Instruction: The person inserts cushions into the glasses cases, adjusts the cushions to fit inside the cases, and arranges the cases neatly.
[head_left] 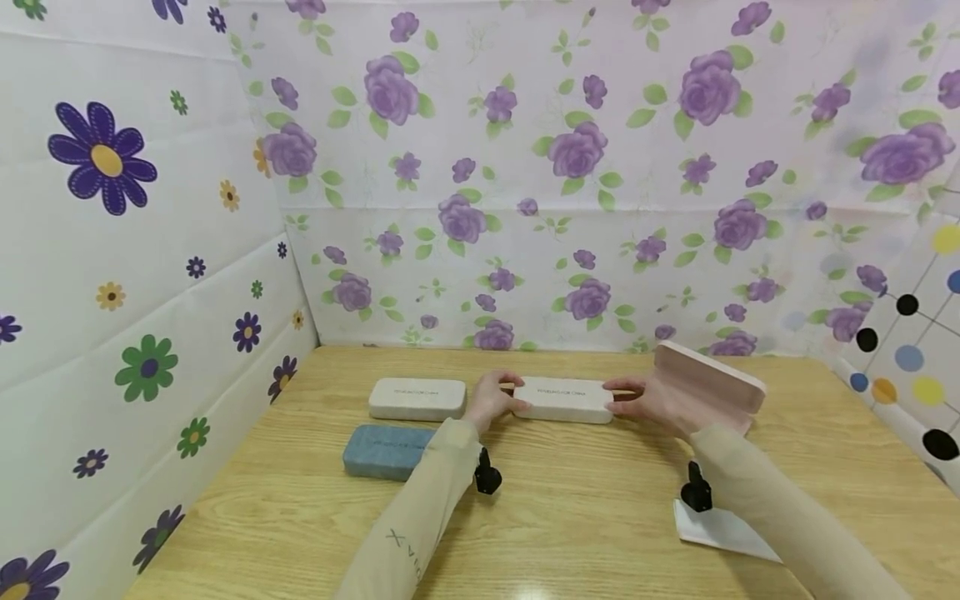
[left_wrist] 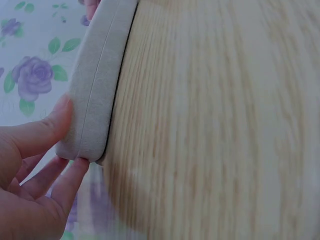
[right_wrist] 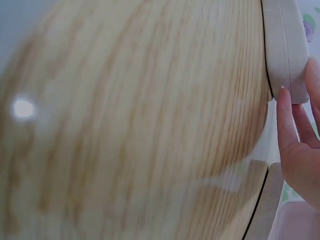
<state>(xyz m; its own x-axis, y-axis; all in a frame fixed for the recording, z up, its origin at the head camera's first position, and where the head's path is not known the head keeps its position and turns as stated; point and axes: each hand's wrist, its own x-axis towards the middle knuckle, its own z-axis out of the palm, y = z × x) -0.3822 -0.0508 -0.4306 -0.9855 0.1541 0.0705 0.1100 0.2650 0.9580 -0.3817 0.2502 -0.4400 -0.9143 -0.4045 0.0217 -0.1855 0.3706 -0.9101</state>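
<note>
A closed off-white glasses case [head_left: 564, 402] with small dark lettering on its lid lies at the back middle of the table. My left hand [head_left: 489, 402] holds its left end. In the left wrist view the thumb presses on the lid while fingertips [left_wrist: 75, 167] meet the end of the case. At the opposite end, my right hand [head_left: 654, 403] grips it, with fingertips [right_wrist: 284, 97] by the lid seam in the right wrist view. Behind the right hand stands an open pink-lined glasses case [head_left: 705, 379], its lid raised and its lower part partly hidden.
Left of my left hand lies another closed off-white case [head_left: 417, 400]. A blue case [head_left: 381, 452] sits in front of it, partly covered by my left sleeve. Under my right forearm is a flat white item [head_left: 723, 533]. Flowered sheets [head_left: 525, 183] wall the table's back and left.
</note>
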